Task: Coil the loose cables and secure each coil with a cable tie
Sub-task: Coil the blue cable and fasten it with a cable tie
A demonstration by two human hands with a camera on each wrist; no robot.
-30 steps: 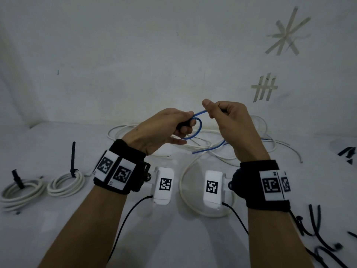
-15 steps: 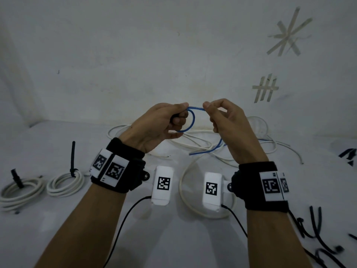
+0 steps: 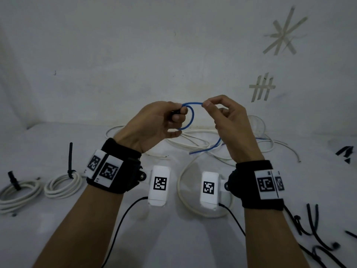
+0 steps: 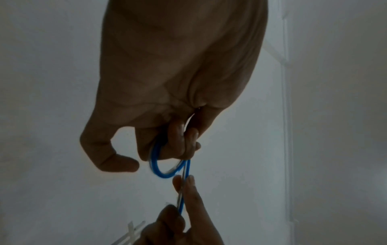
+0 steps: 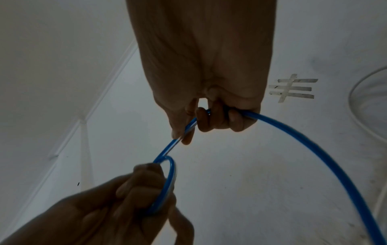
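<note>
A thin blue cable (image 3: pixel 191 115) is held up in the air between both hands, above the white surface. My left hand (image 3: pixel 173 118) grips a small loop of it (image 4: pixel 161 172), with its fingers curled round the loop. My right hand (image 3: pixel 207 105) pinches the cable between thumb and forefinger just right of the loop (image 5: pixel 182 134). From there the cable runs through the curled fingers and its tail (image 5: pixel 314 149) hangs down to the surface (image 3: pixel 204 149).
Loose white cables (image 3: pixel 193 144) lie tangled on the surface behind the hands. Two tied white coils (image 3: pixel 63 182) (image 3: pixel 17 192) sit at the left. Black cable ties (image 3: pixel 313 225) lie at the lower right. A wall with tape marks (image 3: pixel 262 88) rises behind.
Both hands have risen with the blue cable. The right hand has drawn a little to the right, stretching a short span of cable between the two hands.
</note>
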